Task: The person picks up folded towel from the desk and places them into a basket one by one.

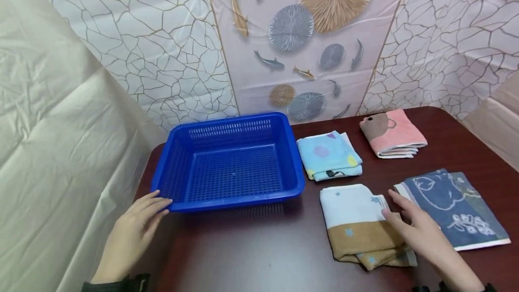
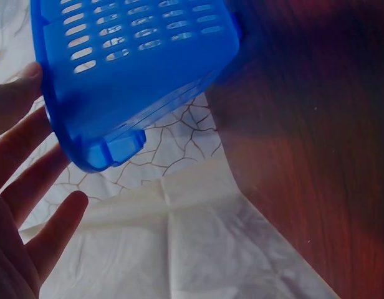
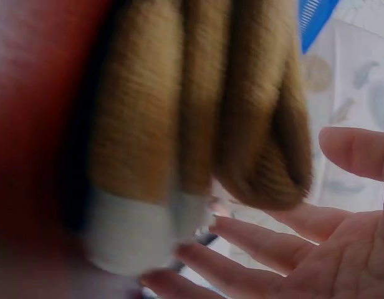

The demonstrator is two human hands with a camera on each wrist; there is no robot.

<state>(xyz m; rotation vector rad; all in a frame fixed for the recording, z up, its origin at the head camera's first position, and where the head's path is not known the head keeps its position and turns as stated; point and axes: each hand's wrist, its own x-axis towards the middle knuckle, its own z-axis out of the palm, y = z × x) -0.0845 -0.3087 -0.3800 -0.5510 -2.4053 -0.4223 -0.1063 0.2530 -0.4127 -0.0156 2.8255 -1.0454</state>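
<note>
At the near left corner of a blue plastic basket (image 1: 233, 202), my left hand (image 1: 131, 229) touches the rim with its fingertips. The left wrist view shows that hand's fingers (image 2: 33, 193) spread and fairly straight beside the basket wall (image 2: 136, 68). My right hand (image 1: 419, 229) is at the right edge of a folded white and brown towel (image 1: 361, 233) with small stars. In the right wrist view the towel's thick brown folds (image 3: 142, 112) stand close in front of the right hand (image 3: 329, 249), whose fingers and thumb are extended and apart.
A blue-grey towel (image 1: 458, 211) lies right of the right hand. Behind are a light blue towel (image 1: 328, 157), beside the basket, and a pink towel (image 1: 399, 134) with a brown animal. All rest on a dark red-brown table (image 1: 251, 256); patterned cloth (image 1: 162, 48) hangs behind it.
</note>
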